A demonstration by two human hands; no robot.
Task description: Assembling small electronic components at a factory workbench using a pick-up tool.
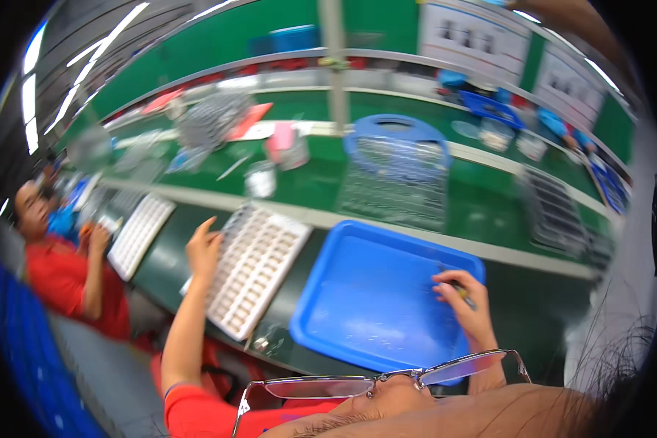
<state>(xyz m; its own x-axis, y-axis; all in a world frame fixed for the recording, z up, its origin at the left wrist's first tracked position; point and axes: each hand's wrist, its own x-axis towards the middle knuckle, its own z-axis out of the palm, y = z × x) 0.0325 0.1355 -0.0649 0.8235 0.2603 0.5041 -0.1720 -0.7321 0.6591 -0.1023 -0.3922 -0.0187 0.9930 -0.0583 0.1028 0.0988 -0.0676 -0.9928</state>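
A pair of spectacles (387,379) hangs at the lower edge of the head view, nearest the lens, as a worker in a red sleeve leans over a green bench (482,212). Just beyond, the right hand (463,292) rests on the right part of a shallow blue tray (372,292), fingers curled narrowly around what looks like a slim, pen-like tool (blur hides its tip); the tray lies flat under the hand, apparently so that the small pale pieces scattered on its floor stay contained within its raised rim. To the left of that grip, the left hand (203,248) touches the near left edge of a white compartment tray (255,270), fingers loosely bent and holding nothing that can be made out; the tray sits angled between the two hands, within reach of both. Farther out, beyond both hands, a clear gridded tray (394,190) lies on the bench with a blue basket (398,135) behind it. Well off to the left, a co-worker in red (66,270) sits at a second white tray (140,233).
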